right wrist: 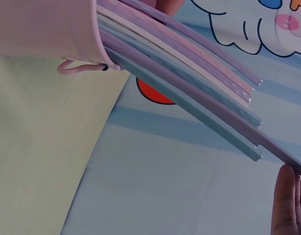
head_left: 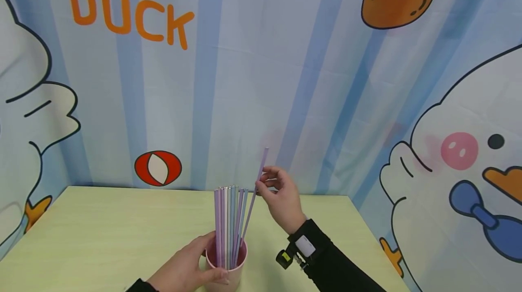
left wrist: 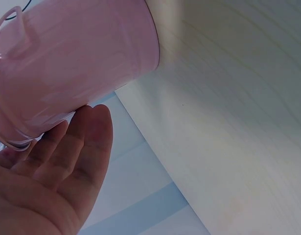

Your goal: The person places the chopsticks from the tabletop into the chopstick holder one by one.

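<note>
1. Pinching a purple straw (head_left: pixel 261 165) between thumb and fingers, the right hand (head_left: pixel 281 199) is held up to the right of the pink cup (head_left: pixel 232 278), its grip closed on just that one straw
2. From where I stand, the pinched straw leans rightward, its top higher than the others and its lower part passing down behind the cup's rim, so I cannot see the lower end
3. The left hand (head_left: pixel 185 260) is wrapped partway round the cup from the left, thumb on the near side and fingers against the far side
4. The cup stands on the pale yellow table (head_left: pixel 122 228), a small loop handle (right wrist: pixel 81 70) on its side
5. Inside it sits a bunch of straws (head_left: pixel 232 219) in purple, white and blue, close together
6. Behind the table hangs a blue striped cloth (head_left: pixel 253 79) printed with ducks and orange lettering (head_left: pixel 140 19)
</note>
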